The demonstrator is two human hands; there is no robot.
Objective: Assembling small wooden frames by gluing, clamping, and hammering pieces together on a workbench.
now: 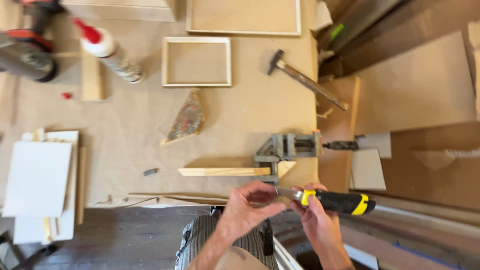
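My right hand (pixel 320 220) grips a tool with a black and yellow handle (pixel 340 201), held level over the near edge of the workbench. My left hand (pixel 247 207) pinches the tool's metal front end between thumb and fingertips. Just beyond both hands a grey metal corner clamp (pixel 285 150) holds a mitred strip of light wood (pixel 220 171) flat on the bench. A short mitred end of a second strip (pixel 286 167) pokes out of the clamp on the right.
A hammer (pixel 305 80) lies at the bench's right edge. Two wooden frames (pixel 196 61) sit at the back, a glue bottle with a red cap (pixel 110 50) lies at the back left, and a triangular wooden block (pixel 186 120) rests mid-bench. White boards (pixel 40 180) are stacked at left.
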